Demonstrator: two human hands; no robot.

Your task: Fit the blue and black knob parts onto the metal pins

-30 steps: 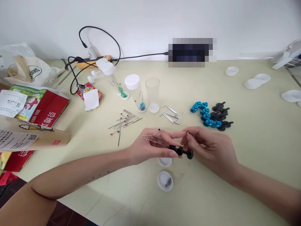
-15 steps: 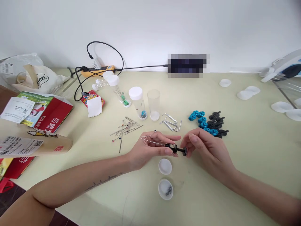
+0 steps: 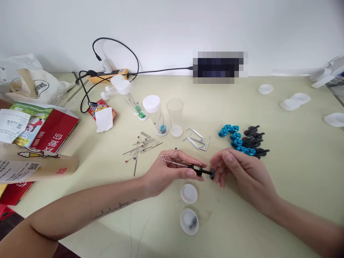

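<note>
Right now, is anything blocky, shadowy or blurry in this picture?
In the head view, square blocks cover the dark thing by the wall; in the head view, a soft shadow lies on the table below the left forearm; in the head view, the black piece in the left hand looks clear, but the grey bits in the nearer white cap look a bit smudgy.

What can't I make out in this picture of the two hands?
All in the head view:
- Black fitting: partly hidden by the left hand's thumb and fingers.
- Right hand: its curled fingers hide whether it holds anything small.
- Metal bits in the lower dish: too small to identify.
- Dark device: pixelation blurs it.
- Drink cup: cut off by the left edge.
</note>
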